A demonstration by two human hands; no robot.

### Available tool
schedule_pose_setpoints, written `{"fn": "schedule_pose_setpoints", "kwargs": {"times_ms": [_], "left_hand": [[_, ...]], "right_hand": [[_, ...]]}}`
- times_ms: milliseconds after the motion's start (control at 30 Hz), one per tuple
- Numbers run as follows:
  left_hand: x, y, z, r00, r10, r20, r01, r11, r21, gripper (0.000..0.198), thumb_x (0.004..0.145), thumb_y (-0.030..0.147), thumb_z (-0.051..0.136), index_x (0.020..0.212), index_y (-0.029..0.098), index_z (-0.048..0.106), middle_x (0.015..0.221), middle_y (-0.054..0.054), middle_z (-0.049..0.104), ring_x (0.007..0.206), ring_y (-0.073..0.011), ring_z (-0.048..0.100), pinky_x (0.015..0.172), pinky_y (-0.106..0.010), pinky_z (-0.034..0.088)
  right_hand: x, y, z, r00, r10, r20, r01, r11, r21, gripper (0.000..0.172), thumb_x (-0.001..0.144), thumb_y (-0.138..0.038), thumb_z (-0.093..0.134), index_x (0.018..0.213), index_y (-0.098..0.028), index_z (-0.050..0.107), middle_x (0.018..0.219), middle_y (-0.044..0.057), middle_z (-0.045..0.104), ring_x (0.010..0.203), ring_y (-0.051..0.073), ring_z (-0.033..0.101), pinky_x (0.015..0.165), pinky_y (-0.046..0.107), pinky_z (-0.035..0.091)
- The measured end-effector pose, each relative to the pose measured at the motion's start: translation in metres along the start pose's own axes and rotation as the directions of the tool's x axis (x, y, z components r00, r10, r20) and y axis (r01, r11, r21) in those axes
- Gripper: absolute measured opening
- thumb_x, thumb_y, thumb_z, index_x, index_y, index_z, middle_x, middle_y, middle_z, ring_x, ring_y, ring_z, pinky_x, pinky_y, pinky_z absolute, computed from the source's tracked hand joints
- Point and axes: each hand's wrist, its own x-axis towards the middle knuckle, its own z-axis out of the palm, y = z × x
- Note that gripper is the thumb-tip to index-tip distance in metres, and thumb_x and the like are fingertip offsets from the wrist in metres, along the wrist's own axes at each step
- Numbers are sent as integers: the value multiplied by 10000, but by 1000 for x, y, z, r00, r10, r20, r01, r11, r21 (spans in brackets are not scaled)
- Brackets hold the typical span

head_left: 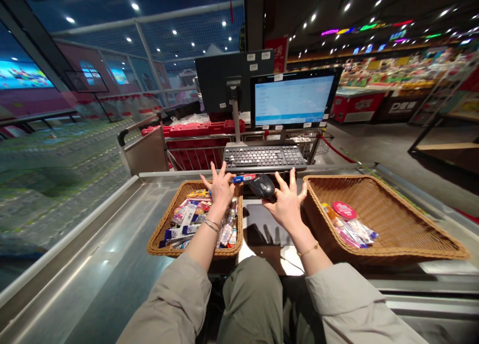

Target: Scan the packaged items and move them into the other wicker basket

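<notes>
My left hand [220, 188] hovers over the left wicker basket [160, 236], which is full of small packaged goods. Its thumb and forefinger pinch a small blue and red package [244, 178], and the other fingers are splayed. My right hand [288, 200] grips a black handheld scanner [262, 186] between thumb and forefinger, the rest of its fingers fanned out. The scanner's nose is close to the package. To the right, a second wicker basket [392, 204] holds a few packets and a pink round tin [344, 210].
I sit at a steel checkout counter [112, 254]. A black keyboard [264, 158] and a lit monitor [292, 100] stand behind the hands. Red shopping baskets [194, 132] are stacked beyond the counter. Store shelves and an aisle lie to the right.
</notes>
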Motion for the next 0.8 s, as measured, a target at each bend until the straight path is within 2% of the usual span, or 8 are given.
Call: {"fn": "schedule_pose_setpoints", "kwargs": {"times_ms": [567,800], "left_hand": [[-1,1,3,1000,-12,-8,12,999,-36,214,873,236,617,1043,312,722,1660,39,360,1602,-343,51,1189,-770,-106],[-1,1,5,998,-22,-63,16,995,-102,188,846,208,643,985,311,719,1628,61,419,1600,-324,88,1205,-733,-117]], "right_hand": [[-1,1,1,1000,-17,17,17,999,30,129,774,-310,690,828,-209,749,1505,77,572,1561,431,174,1166,774,52],[-1,2,1,999,-42,-12,43,998,47,113,771,-294,682,812,-208,743,1482,82,594,1558,431,181,1168,765,50]]}}
